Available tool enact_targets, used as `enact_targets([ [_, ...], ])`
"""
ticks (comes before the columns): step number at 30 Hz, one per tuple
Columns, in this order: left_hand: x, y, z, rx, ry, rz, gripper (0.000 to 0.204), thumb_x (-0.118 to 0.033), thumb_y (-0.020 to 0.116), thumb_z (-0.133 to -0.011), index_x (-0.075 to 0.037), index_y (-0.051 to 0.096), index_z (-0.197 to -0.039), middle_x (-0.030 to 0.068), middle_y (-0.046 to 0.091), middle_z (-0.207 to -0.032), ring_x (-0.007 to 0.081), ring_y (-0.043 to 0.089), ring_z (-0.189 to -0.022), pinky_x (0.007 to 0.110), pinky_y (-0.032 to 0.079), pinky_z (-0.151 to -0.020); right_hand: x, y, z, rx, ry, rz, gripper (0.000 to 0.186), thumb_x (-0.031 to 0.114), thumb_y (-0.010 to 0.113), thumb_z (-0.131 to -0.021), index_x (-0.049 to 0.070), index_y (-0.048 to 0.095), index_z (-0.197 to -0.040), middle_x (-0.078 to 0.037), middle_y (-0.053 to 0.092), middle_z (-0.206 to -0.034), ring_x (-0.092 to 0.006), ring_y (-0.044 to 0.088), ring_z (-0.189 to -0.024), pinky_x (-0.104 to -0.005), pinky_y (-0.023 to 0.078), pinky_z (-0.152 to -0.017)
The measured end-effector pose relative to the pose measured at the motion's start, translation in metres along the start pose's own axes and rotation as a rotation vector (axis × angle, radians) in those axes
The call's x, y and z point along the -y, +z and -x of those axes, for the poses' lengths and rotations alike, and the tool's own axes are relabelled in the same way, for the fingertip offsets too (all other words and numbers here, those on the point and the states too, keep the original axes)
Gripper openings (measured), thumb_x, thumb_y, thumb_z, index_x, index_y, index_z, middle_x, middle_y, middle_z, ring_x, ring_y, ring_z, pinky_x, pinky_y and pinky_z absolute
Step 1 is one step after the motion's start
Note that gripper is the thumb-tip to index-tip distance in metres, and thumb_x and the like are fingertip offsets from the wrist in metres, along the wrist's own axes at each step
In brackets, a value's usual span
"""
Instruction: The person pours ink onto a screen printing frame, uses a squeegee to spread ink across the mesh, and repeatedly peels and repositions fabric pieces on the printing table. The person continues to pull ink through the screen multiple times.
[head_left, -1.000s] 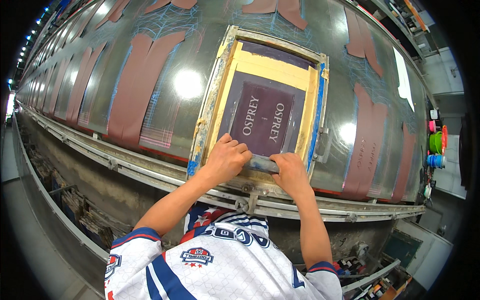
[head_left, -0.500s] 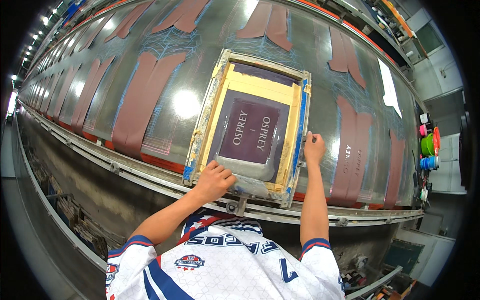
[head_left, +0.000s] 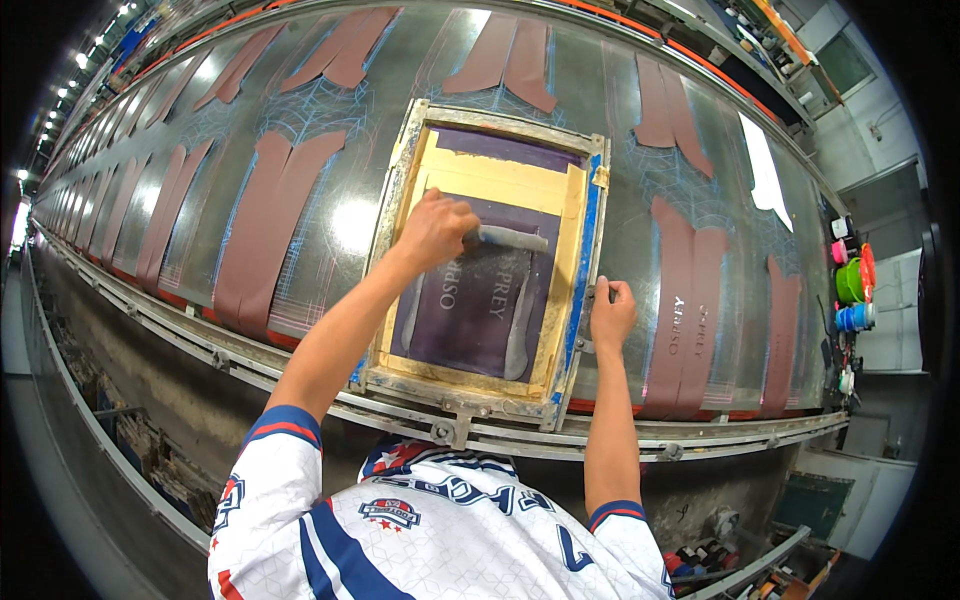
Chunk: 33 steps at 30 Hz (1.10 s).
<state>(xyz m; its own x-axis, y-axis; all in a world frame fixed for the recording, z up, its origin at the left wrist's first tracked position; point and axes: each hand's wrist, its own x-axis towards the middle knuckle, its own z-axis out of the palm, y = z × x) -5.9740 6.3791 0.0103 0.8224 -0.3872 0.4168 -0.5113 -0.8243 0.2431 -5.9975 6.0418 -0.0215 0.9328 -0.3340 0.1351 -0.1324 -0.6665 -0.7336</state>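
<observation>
A screen-printing frame [head_left: 481, 388] lies flat on the long table, its inner edges lined with yellow tape and its right side with blue. My left hand [head_left: 437, 232] is closed around one end of a squeegee [head_left: 512, 238], which lies across the upper part of the dark mesh [head_left: 460, 305]. Grey-white ink streaks run down both sides of the mesh, over pale lettering. At the right side of the frame, my right hand [head_left: 613, 313] has its fingers curled in at the outer edge, gripping it.
Maroon fabric pieces [head_left: 270, 230] lie in rows along the grey table [head_left: 340, 255]. One maroon piece [head_left: 682, 310] right of the frame bears white print. A metal rail [head_left: 620, 443] runs along the near edge. Coloured rolls or tubs [head_left: 855, 287] sit at the table's right end.
My left hand has moved with the squeegee from the frame's near end toward its far end, leaving ink streaks along the sides. My right hand stays at the frame's right edge.
</observation>
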Motion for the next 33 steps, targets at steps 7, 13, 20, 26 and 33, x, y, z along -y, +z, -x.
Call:
enact_targets([
  [7, -0.120, -0.016, 0.161, -0.115, -0.029, -0.053, 0.019, -0.014, 0.064, -0.078, -0.010, 0.065, -0.096, 0.0020, 0.064, -0.090, 0.0193, 0.058, -0.075, 0.037, 0.042, -0.074, 0.008, -0.007, -0.016, 0.024, -0.090, -0.006, 0.028, 0.027, 0.069, -0.093, -0.001, 0.066, -0.086, -0.012, 0.065, -0.074, -0.0233, 0.059, -0.068, -0.0391, 0.047, -0.068],
  [13, -0.144, -0.019, 0.179, 0.072, -0.161, -0.079, 0.029, -0.012, 0.068, -0.070, -0.011, 0.069, -0.100, 0.0005, 0.068, -0.097, 0.0198, 0.062, -0.085, 0.037, 0.045, -0.079, -0.016, 0.011, -0.011, 0.086, -0.084, -0.108, 0.025, 0.024, 0.067, -0.094, -0.001, 0.066, -0.091, -0.012, 0.068, -0.085, -0.0234, 0.063, -0.080, -0.0379, 0.049, -0.076],
  [20, -0.103, -0.039, 0.169, 0.094, -0.206, -0.015, 0.037, -0.007, 0.081, -0.057, -0.012, 0.070, -0.091, 0.0009, 0.069, -0.093, 0.0234, 0.064, -0.087, 0.040, 0.046, -0.083, -0.007, 0.070, 0.007, 0.058, -0.162, -0.142, 0.019, 0.023, 0.067, -0.091, 0.004, 0.065, -0.096, -0.019, 0.069, -0.098, -0.0376, 0.067, -0.095, -0.0447, 0.051, -0.081],
  [26, -0.082, -0.042, 0.165, 0.166, -0.221, 0.009, 0.037, -0.013, 0.088, -0.056, -0.013, 0.073, -0.090, -0.0011, 0.069, -0.089, 0.0220, 0.064, -0.085, 0.038, 0.045, -0.081, 0.009, 0.074, 0.017, 0.017, -0.151, -0.259, 0.021, 0.025, 0.067, -0.092, 0.005, 0.063, -0.094, -0.022, 0.069, -0.082, -0.0461, 0.066, -0.080, -0.0509, 0.050, -0.070],
  [33, -0.087, -0.033, 0.159, 0.171, -0.207, 0.043, 0.037, -0.008, 0.085, -0.055, -0.013, 0.073, -0.090, -0.0008, 0.068, -0.090, 0.0226, 0.063, -0.084, 0.038, 0.044, -0.079, 0.006, 0.066, 0.013, 0.011, -0.106, -0.147, 0.022, 0.027, 0.066, -0.092, 0.005, 0.063, -0.091, -0.025, 0.068, -0.080, -0.0476, 0.066, -0.080, -0.0512, 0.050, -0.071],
])
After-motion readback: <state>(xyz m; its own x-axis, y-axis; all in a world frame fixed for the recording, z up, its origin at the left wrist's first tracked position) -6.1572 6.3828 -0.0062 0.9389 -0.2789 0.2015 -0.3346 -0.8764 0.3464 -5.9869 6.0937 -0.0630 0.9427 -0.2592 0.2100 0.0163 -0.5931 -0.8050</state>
